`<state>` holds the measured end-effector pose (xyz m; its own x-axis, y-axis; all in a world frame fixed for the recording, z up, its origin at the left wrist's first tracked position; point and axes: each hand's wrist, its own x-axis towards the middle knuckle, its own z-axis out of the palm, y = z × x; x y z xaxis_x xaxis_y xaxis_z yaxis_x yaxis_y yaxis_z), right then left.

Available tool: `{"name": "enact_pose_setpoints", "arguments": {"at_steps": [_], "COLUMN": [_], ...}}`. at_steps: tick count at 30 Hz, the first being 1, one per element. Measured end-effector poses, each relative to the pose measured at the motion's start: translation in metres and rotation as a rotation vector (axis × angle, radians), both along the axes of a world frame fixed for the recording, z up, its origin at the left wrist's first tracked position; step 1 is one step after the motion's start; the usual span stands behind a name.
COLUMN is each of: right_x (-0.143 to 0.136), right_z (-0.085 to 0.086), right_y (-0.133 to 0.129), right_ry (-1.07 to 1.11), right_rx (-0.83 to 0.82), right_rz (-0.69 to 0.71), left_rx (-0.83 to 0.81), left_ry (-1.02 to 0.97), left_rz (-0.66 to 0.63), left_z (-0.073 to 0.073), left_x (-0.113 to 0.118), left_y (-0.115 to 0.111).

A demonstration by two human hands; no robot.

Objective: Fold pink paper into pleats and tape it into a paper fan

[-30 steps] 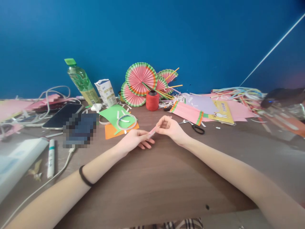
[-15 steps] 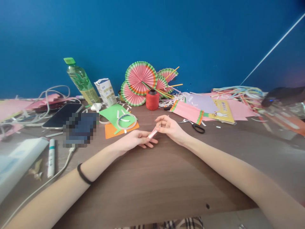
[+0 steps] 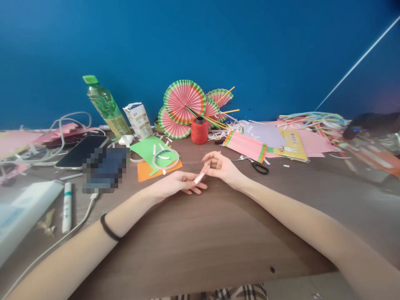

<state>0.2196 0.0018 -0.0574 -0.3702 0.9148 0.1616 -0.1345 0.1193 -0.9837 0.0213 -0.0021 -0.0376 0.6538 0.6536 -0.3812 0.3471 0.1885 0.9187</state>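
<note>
Between my hands is a small pink strip with a white face [image 3: 200,178], tilted up to the right. My left hand [image 3: 179,183] pinches its lower end between thumb and fingers, with the other fingers spread below. The thumb and fingertips of my right hand [image 3: 220,167] are closed on its upper end. Behind my hands stand a red thread spool [image 3: 199,132] and round pleated paper fans [image 3: 185,102] in pink and green. A pleated pink paper strip [image 3: 245,146] lies to the right, by black-handled scissors [image 3: 260,167].
A green bottle [image 3: 108,106] and a white carton [image 3: 138,121] stand at the back left. Phones [image 3: 83,152], a marker [image 3: 67,208] and a cable lie left. Tape rings rest on green paper [image 3: 146,148]. A yellow packet [image 3: 292,143] sits back right.
More of the strip's white face shows between my fingers. Both hands keep nearly the same place and grip.
</note>
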Motion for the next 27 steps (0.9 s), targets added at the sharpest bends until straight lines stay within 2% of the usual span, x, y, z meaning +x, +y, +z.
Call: {"name": "enact_pose_setpoints", "arguments": {"at_steps": [18, 27], "right_x": [-0.0033, -0.0029], "right_z": [-0.0043, -0.009], "right_y": [-0.003, -0.0019], "right_ry": [-0.048, -0.05], "right_rx": [0.129, 0.165], "right_rz": [-0.06, -0.036], "left_rx": [-0.019, -0.02], "left_ry": [-0.012, -0.008], "left_rz": [-0.053, -0.05], "left_z": [0.0015, 0.001], "left_x": [-0.0014, -0.0017], "left_y": [0.0015, 0.0014]}}
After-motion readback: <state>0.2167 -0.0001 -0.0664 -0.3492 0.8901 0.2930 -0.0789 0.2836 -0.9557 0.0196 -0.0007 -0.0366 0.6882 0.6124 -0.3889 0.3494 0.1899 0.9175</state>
